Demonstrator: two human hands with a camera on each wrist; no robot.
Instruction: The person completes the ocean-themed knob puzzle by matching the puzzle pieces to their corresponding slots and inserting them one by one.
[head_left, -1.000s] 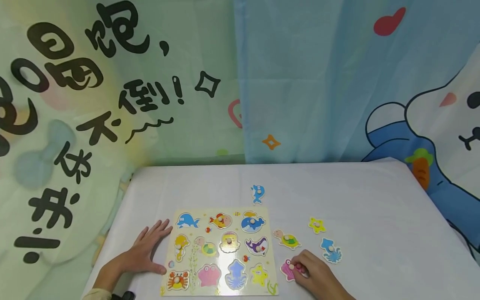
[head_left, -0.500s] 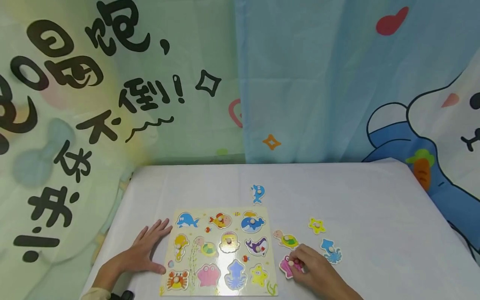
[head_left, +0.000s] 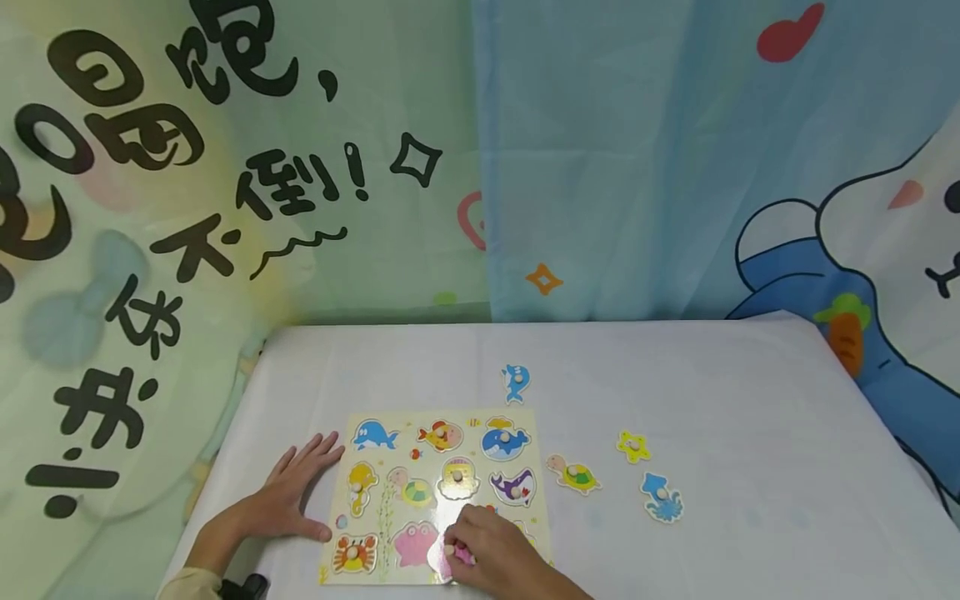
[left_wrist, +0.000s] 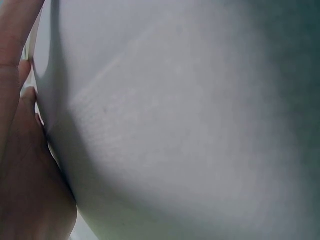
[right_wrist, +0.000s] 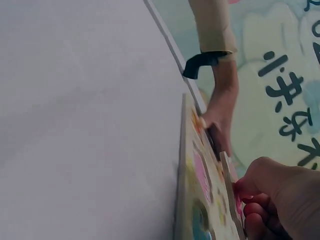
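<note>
A sea-animal knob puzzle board (head_left: 378, 504) lies flat on the table, some hollows filled and some bare. My right hand (head_left: 502, 552) pinches a pink puzzle piece (head_left: 438, 562) by its knob, over the bottom row beside the pink hollow (head_left: 415, 544). The right wrist view shows that piece (right_wrist: 227, 172) held just above the board (right_wrist: 183, 165), partly hidden by the fingers. Spread on the table, my left hand (head_left: 288, 496) has straight fingers at the board's left edge. In the left wrist view its skin (left_wrist: 25, 165) shows at the side.
Loose pieces lie on the white tablecloth (head_left: 720, 400): a turtle (head_left: 576, 475), a yellow starfish (head_left: 633, 447) and a blue squid-like piece (head_left: 662, 498) right of the board. A blue dolphin-like piece (head_left: 516, 383) lies behind it. A printed curtain (head_left: 600, 167) hangs behind.
My right hand has lifted the pink piece from the table right of the board and carried it left over the bottom row. The left hand stays in place.
</note>
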